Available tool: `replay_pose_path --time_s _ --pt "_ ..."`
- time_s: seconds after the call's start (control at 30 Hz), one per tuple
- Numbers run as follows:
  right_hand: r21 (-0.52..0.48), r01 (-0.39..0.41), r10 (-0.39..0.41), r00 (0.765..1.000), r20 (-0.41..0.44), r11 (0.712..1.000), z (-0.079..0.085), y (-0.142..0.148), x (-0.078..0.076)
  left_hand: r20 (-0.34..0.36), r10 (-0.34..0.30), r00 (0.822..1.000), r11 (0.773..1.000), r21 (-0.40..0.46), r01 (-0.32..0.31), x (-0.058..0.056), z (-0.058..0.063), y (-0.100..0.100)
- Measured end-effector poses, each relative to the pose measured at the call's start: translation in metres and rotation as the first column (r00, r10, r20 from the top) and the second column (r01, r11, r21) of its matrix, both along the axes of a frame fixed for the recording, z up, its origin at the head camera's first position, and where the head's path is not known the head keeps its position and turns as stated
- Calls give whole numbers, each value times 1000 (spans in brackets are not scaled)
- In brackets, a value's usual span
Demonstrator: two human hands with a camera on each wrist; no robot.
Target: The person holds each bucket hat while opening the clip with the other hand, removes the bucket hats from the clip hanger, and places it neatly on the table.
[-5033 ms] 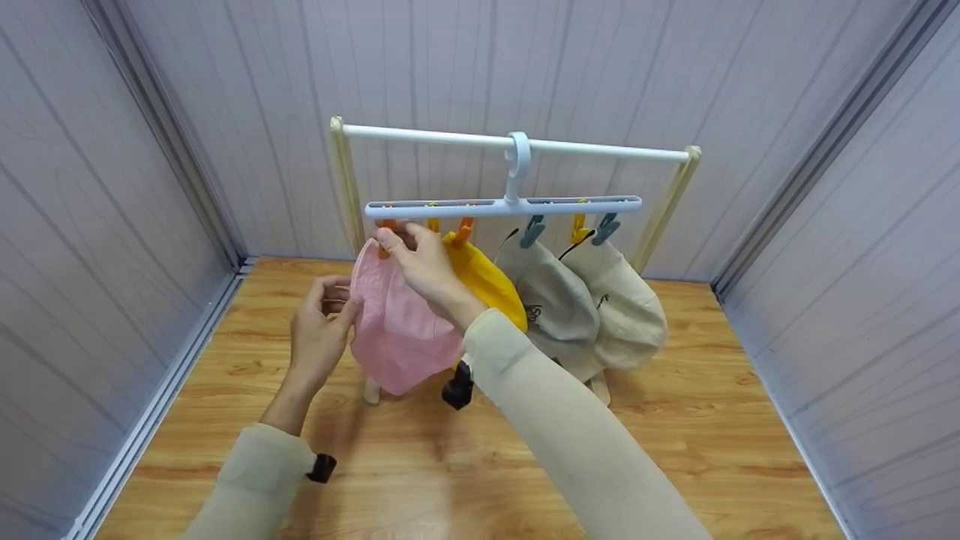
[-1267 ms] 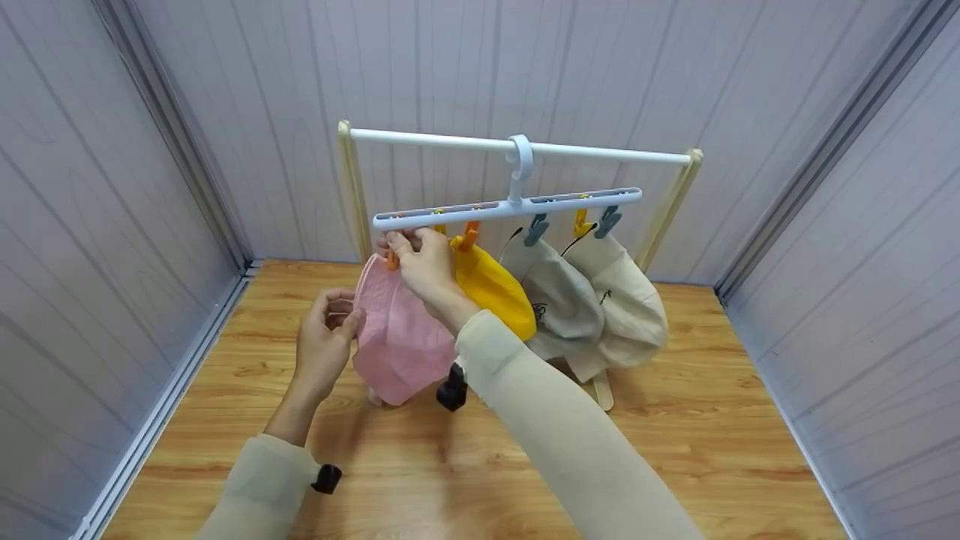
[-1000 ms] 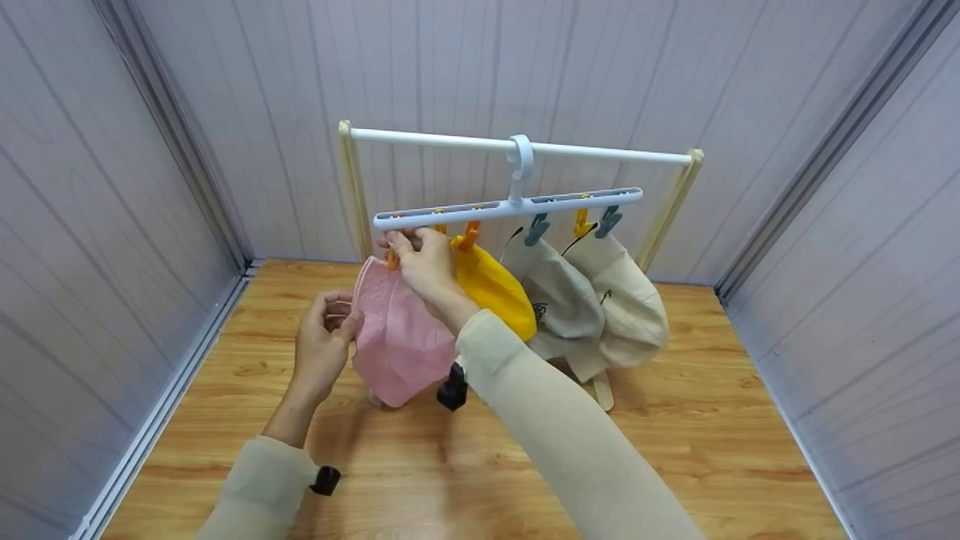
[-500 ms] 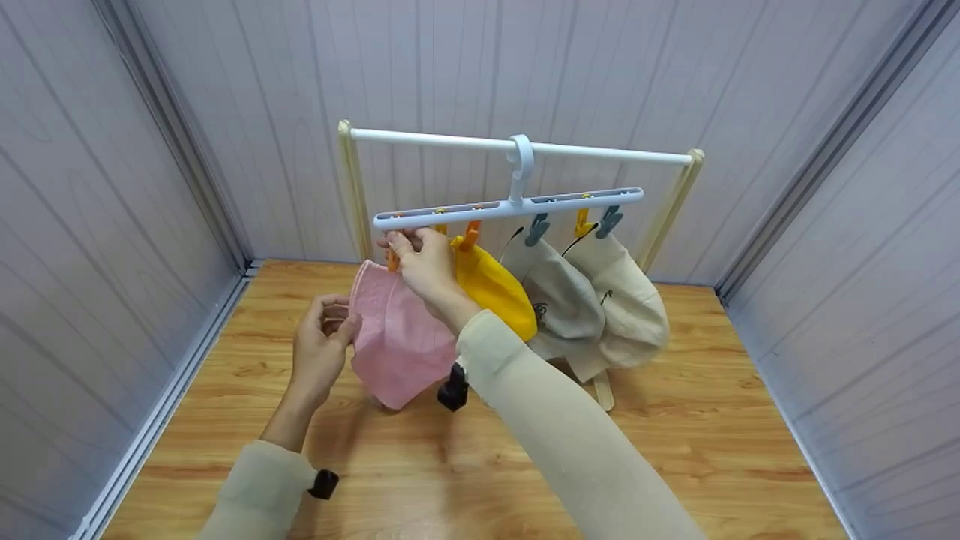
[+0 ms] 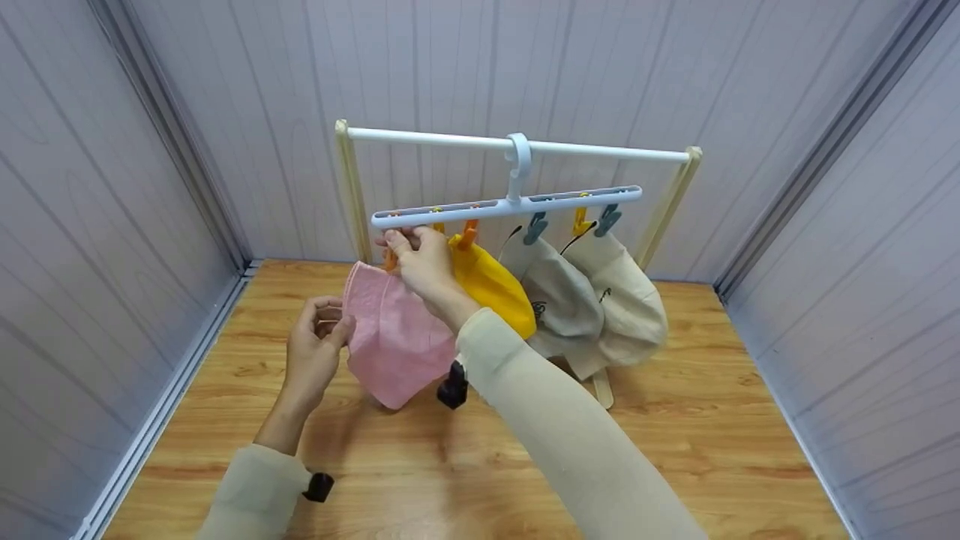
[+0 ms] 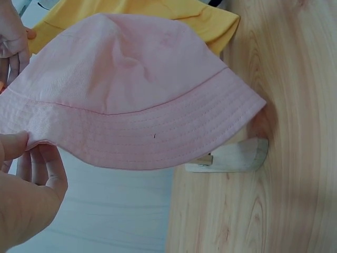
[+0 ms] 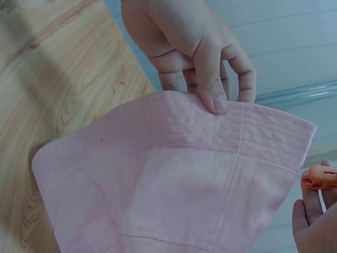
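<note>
My left hand (image 5: 313,360) pinches the brim of a pink bucket hat (image 5: 397,337); in the left wrist view its thumb lies on one face of the brim, the fingers behind. Under the left end of a pale blue clip hanger (image 5: 442,215), my right hand (image 5: 427,262) pinches an orange clothespin (image 7: 320,177). A small gap seems to separate that clothespin's tip from the hat's edge in the right wrist view. Beside my right hand hangs a yellow hat (image 5: 491,289), with another orange clothespin (image 5: 468,235) at its edge.
A grey hat (image 5: 559,300) and a cream hat (image 5: 622,307) hang from clothespins on the right. The hanger hooks over the white rod (image 5: 600,150) of a wooden-legged rack on a wood-look floor (image 5: 675,435). Panelled walls (image 5: 420,67) stand behind and at both sides.
The hanger's left end has tilted down since the oldest frame. My left hand has drawn the pink hat slightly down and left, while my right hand has stayed at the clothespin lately.
</note>
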State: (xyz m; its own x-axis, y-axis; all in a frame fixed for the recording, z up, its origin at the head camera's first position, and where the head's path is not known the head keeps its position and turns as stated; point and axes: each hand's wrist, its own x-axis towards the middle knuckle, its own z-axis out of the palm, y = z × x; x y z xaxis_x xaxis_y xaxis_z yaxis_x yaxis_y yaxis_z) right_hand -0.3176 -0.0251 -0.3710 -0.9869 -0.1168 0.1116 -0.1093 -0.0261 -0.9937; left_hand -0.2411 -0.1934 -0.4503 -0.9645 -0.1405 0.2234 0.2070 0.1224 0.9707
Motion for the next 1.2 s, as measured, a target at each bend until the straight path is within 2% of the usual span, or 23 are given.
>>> replay_pose_path --time_s 0.6,0.9,1.2 --pt "57 -6 7 1000 -17 998 0 1 -3 20 9 1000 1000 8 -9 2 -1 -2" --pt "68 -36 37 999 -19 997 0 3 -3 7 12 1000 1000 17 -13 -11 -23 -9" --pt "85 -80 82 996 -22 993 2 4 -4 2 30 1000 999 26 -30 -12 -26 -11"
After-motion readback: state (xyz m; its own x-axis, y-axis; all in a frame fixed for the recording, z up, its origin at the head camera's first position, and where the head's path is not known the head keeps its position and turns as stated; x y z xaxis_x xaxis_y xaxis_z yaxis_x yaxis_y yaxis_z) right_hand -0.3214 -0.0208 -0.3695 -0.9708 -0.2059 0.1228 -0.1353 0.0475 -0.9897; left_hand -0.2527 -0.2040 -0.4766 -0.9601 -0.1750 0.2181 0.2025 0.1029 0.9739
